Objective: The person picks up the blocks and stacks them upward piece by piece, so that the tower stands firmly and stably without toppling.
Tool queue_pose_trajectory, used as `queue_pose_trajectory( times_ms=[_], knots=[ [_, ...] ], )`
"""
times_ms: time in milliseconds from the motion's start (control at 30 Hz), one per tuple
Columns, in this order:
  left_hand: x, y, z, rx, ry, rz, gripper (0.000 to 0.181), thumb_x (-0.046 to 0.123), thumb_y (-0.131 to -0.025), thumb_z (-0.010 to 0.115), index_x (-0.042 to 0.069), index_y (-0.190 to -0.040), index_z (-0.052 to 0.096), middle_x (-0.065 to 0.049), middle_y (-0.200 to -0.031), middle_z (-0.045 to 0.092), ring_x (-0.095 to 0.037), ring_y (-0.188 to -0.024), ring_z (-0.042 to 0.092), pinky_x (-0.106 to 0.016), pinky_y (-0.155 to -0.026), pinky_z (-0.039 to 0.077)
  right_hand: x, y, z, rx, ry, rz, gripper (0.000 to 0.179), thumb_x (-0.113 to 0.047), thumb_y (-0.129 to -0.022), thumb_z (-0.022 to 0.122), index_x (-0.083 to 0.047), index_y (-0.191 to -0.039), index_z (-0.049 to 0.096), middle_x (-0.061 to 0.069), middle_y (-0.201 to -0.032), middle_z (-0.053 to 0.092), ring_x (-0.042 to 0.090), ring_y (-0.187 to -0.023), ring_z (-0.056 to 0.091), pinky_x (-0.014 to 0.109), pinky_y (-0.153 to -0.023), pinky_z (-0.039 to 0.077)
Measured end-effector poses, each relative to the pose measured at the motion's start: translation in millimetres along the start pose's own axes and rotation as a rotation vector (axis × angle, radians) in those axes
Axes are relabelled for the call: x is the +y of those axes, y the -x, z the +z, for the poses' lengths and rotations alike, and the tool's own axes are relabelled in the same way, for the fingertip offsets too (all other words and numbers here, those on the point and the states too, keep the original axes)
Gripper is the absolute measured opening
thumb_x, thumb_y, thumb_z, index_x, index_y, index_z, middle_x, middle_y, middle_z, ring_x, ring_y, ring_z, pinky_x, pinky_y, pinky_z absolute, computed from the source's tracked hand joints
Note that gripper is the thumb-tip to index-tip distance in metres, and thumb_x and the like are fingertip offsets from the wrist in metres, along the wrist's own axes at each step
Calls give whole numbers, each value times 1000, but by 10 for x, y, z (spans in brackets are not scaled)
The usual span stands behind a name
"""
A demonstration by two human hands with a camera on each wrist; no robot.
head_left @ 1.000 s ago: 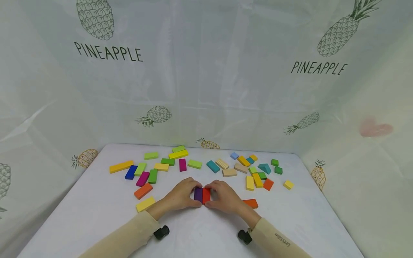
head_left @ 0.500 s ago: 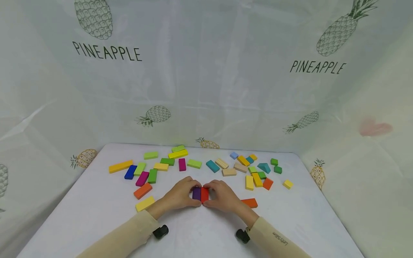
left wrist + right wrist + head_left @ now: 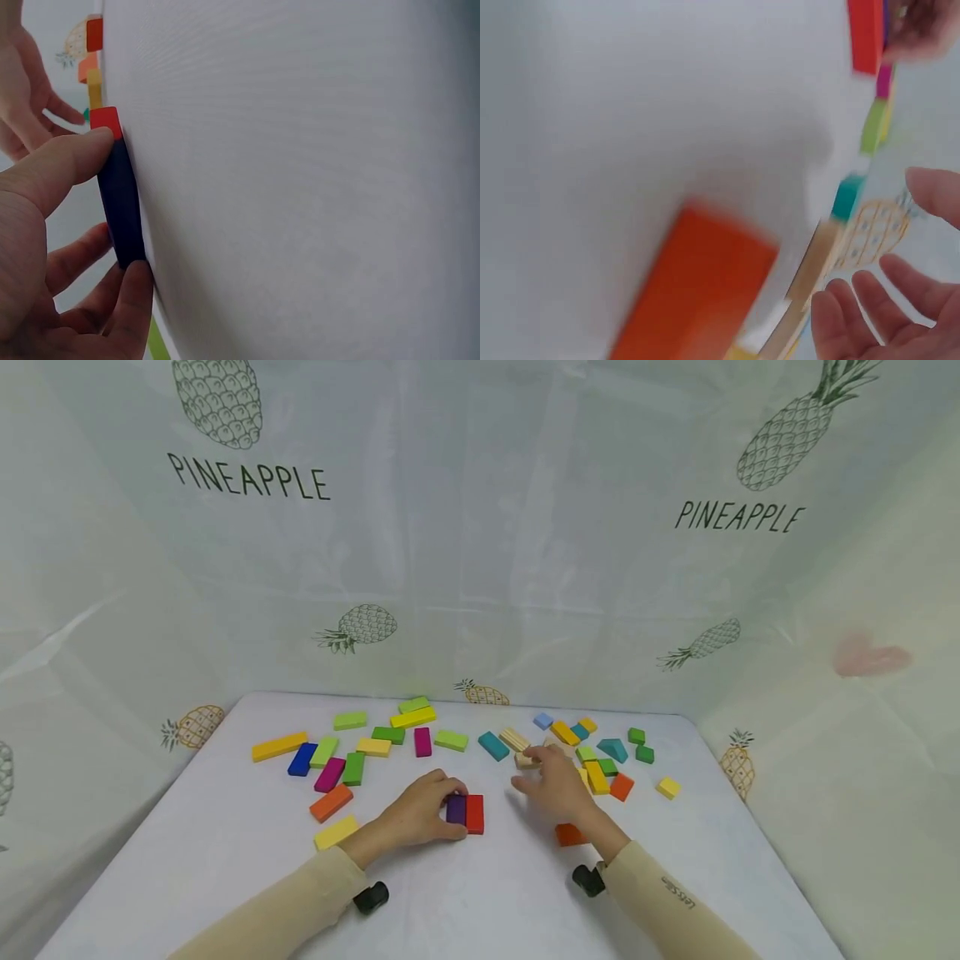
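Note:
In the head view my left hand point(image 3: 415, 812) pinches a purple block point(image 3: 456, 809) between thumb and fingers. A red block point(image 3: 475, 815) lies flat against its right side. The left wrist view shows the thumb at one end of the purple block point(image 3: 122, 206) and fingertips at the other, close to the tabletop. My right hand point(image 3: 558, 787) hovers apart from the pair, fingers spread, with a plain wooden block point(image 3: 524, 762) just past its fingertips. Nothing is between the right hand's fingers point(image 3: 870, 300) in the right wrist view. An orange-red block point(image 3: 569, 836) lies partly under the right wrist.
Several blocks lie loose at the left, including a blue block point(image 3: 302, 760) and an orange block point(image 3: 331, 803). More sit at the right, among them a teal triangle point(image 3: 613, 749) and a yellow cube point(image 3: 669, 788). A pineapple-print curtain point(image 3: 480, 568) hangs behind the white table point(image 3: 480, 902).
My right hand has let go of the red block and moved right and away from me toward the wooden blocks. The left hand still holds the purple block in place.

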State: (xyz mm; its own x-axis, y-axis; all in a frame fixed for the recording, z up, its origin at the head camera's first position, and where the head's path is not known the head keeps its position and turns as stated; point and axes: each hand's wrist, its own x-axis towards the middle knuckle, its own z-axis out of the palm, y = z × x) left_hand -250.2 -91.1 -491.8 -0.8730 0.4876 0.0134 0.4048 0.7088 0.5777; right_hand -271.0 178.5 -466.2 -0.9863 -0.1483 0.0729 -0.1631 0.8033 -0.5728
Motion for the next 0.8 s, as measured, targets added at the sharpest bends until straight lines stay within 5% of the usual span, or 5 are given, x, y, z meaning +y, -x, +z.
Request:
queue_pose_trajectory(
  times_ms=[200,600,800],
  knots=[
    [-9,7,-9,-8,6,-3,54,36,-84,91,17,-130,69,0,-116,60,-17,-109,58,-41,-95,59,165,-207,-64,41,22,114,62,-37,-94,82,-1,-140,62,16,-128,62,30,-109,59,49,-98,57],
    [-24,-17,0,-13,0,-9,55,37,-84,91,19,-131,68,0,-116,60,-17,-110,58,-41,-96,59,286,-433,3,-4,48,115,61,-43,-90,85,-1,-131,69,9,-109,66,25,-99,57,38,-84,54],
    [-31,-23,0,-13,1,-1,55,38,-84,91,19,-131,68,1,-115,60,-16,-110,58,-41,-95,59,251,-438,25,-8,47,116,55,-38,-88,89,-5,-129,71,7,-109,68,24,-99,59,41,-90,55]
  ],
)
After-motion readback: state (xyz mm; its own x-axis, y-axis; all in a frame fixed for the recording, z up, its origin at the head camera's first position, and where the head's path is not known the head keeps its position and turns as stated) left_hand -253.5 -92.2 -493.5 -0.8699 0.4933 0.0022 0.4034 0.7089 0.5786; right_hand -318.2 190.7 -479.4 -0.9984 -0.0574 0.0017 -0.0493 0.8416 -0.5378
